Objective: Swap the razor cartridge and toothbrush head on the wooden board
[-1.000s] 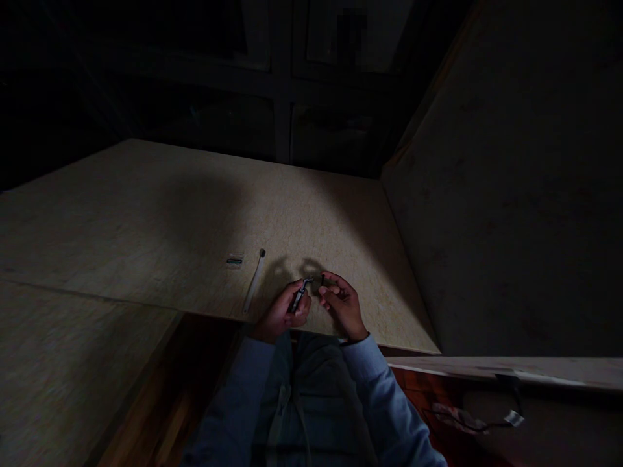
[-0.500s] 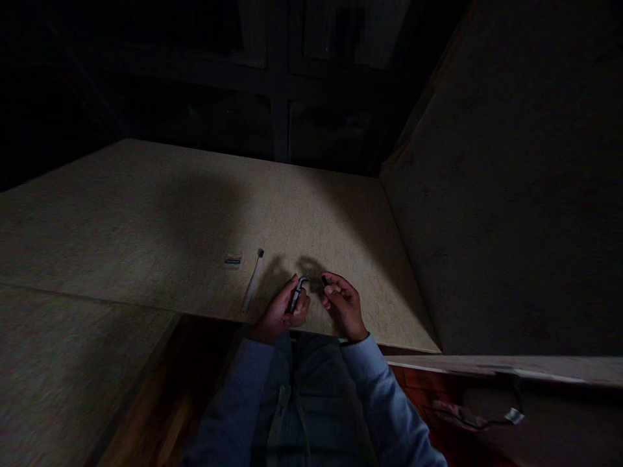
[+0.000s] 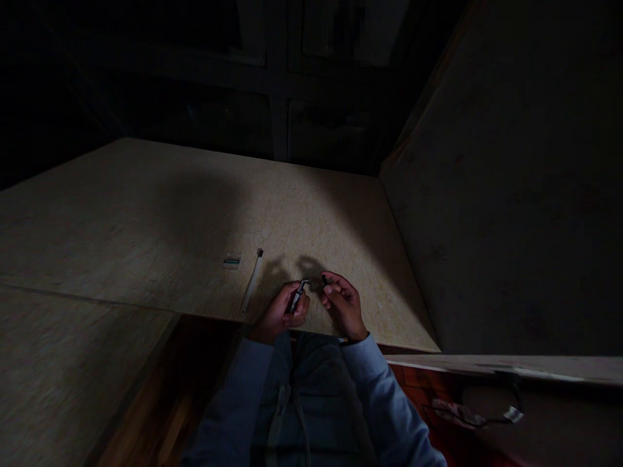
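Near the table's front edge, my left hand (image 3: 286,309) is closed around a razor handle (image 3: 297,299), dark and silvery, with its bent neck pointing up and right. Across a small gap, my right hand (image 3: 343,302) pinches a small dark piece (image 3: 324,280) between thumb and fingers; it looks like a razor head, but the dim light hides its detail. The handle's tip and the dark piece are apart. Left of my hands lies a toothbrush (image 3: 252,283) with a white handle and dark bristles. Beside it is a small clear case (image 3: 232,261) with a teal-and-dark strip inside.
The pale speckled table (image 3: 311,207) meets a dark upright panel (image 3: 496,194) on the right. A dark window frame (image 3: 279,117) stands behind it. Below right, a cable with a white tag (image 3: 513,415) lies by the reddish floor.
My left hand has tilted the razor handle slightly, its tip now a little lower and to the right. My right hand is nearly still.
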Demonstrator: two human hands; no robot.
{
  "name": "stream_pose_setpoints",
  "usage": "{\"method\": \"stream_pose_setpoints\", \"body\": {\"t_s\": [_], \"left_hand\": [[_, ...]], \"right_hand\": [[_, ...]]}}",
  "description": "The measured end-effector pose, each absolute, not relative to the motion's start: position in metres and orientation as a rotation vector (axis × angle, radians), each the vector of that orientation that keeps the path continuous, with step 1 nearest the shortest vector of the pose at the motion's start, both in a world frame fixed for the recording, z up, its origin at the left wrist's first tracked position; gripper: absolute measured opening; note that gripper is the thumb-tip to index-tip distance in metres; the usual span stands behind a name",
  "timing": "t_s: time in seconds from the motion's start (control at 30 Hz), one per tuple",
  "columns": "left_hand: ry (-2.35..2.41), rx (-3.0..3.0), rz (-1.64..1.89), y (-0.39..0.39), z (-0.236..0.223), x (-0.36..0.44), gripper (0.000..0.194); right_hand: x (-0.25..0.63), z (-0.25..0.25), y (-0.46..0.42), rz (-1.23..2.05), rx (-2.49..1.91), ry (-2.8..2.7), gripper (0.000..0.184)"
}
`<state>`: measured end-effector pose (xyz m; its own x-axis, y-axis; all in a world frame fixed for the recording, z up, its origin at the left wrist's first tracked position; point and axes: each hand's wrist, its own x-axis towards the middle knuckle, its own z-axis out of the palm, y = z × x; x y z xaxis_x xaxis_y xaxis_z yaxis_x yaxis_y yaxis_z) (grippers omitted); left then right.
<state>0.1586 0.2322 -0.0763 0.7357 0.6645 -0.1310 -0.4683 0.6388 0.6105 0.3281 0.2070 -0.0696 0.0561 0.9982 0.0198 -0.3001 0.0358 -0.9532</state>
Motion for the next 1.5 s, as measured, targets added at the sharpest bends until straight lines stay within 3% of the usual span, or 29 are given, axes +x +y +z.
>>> {"method": "stream_pose_setpoints", "body": {"t_s": [1.0,1.2,1.4,1.5], "left_hand": [[0.389,0.623,0.651,0.232,-0.078,0.158,0.051],[0.568,0.638,0.820,0.229,-0.075,0.170,0.044],[0.879,0.833,1.006,0.224,-0.071,0.189,0.059],[1.003,0.891,1.037,0.222,-0.069,0.197,0.053]], "right_hand": [[0.327,-0.068,0.208,1.269,-1.018,-0.937,0.046],[0.326,-0.069,0.207,1.269,-0.993,-0.928,0.045],[0.327,-0.066,0.207,1.264,-0.976,-0.880,0.047],[0.327,-0.067,0.209,1.272,-0.944,-0.824,0.047]]}}
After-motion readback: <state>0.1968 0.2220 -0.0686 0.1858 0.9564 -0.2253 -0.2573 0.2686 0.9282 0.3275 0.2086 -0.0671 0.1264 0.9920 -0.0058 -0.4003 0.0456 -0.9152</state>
